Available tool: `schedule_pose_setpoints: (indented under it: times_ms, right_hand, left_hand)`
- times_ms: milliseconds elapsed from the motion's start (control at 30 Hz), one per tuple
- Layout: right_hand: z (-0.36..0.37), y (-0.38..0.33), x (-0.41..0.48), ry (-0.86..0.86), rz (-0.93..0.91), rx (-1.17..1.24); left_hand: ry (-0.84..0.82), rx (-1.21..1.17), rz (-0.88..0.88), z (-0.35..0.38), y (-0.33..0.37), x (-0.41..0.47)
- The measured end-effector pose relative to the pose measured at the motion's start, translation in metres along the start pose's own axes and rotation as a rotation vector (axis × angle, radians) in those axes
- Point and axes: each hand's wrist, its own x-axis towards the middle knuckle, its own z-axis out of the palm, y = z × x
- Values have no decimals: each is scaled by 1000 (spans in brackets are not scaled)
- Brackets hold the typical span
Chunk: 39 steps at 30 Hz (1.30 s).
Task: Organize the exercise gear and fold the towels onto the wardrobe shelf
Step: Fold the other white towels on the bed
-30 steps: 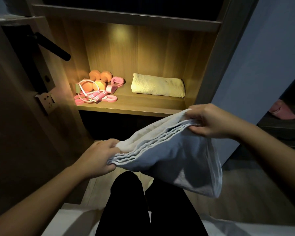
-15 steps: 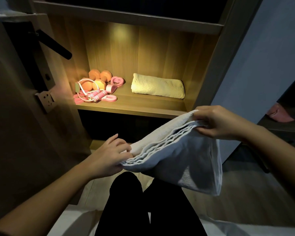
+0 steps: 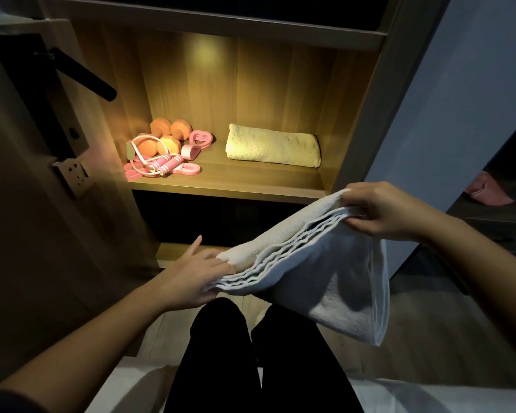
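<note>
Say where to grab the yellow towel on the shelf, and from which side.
Probably take the folded yellow terry towel by its long front edge, reaching from the open front of the wooden shelf: it lies flat, its right end close to the side wall.

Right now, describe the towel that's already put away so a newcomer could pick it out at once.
Look at the lit wooden wardrobe shelf straight ahead. On its right half, apart from the pink and orange exercise gear at the left, lies a folded towel. It is pale yellow and rests on the shelf, unlike the white towel hanging in the air below.
</note>
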Motion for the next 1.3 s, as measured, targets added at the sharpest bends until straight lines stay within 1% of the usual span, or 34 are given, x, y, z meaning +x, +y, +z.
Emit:
schedule_pose_setpoints:
  times_ms: [67, 200, 333, 433, 500, 533, 600, 633, 700, 767, 800, 833, 867, 933, 967, 1033, 1067, 1100, 1133, 1167, 1200, 1267, 1300]
  right_hand:
    - [0, 4, -4, 1, 0, -6]
    - [4, 16, -11, -2, 24, -12]
    - [8, 27, -15, 27, 87, 26]
    - [4, 31, -14, 44, 142, 64]
    - [4, 29, -9, 59, 156, 100]
    - [4, 27, -6, 68, 160, 116]
    - [4, 26, 1, 98, 185, 144]
    - [4, 26, 5, 112, 202, 152]
    - [4, 27, 14, 111, 244, 175]
    - [4, 25, 24, 36, 272, 209]
    - [3, 25, 29, -17, 292, 208]
    - [2, 25, 35, -59, 300, 191]
    - [0, 26, 41, -84, 293, 141]
    - [-7, 25, 49, -55, 276, 19]
    - [-9, 26, 51, 26, 263, -11]
    - [-11, 28, 52, 257, 294, -6]
    - [-11, 26, 53, 317, 328, -2]
    - [-9, 22, 54, 268, 369, -24]
    - [-4, 19, 55, 155, 403, -69]
    - [3, 17, 54, 80, 419, -97]
    - [5, 18, 55, 100, 437, -93]
    - [3, 19, 55, 194, 473, -42]
    - [3, 19, 55, 193, 479, -51]
  left_hand:
    - [45, -41, -57, 3, -5, -2]
    - [291, -25, -118, -18, -18, 2]
    - [352, -72, -145, -57, -27, 8]
    - [421, -148, -199, -86, -30, 13]
    - [439, -183, -257, -106, -36, 16]
    - [414, -200, -295, -115, -39, 17]
    - [300, -216, -358, -129, -47, 19]
    - [233, -168, -384, -134, -50, 21]
    - [133, 84, -418, -144, -54, 29]
    - [73, 335, -429, -152, -58, 41]
    - [39, 386, -433, -155, -58, 47]
    - [6, 373, -438, -158, -58, 52]
    - [-16, 309, -449, -161, -59, 56]
    - [-21, 176, -507, -169, -61, 63]
    - [27, 147, -531, -174, -62, 65]
    - [205, 126, -551, -179, -65, 68]
    - [234, 132, -549, -180, -65, 70]
    - [164, 159, -549, -181, -63, 72]
    - [37, 200, -552, -180, -58, 73]
    - [-50, 231, -562, -176, -54, 73]
    - [-44, 244, -571, -173, -54, 75]
    - [33, 236, -592, -174, -52, 76]
    - [35, 258, -589, -176, -51, 74]
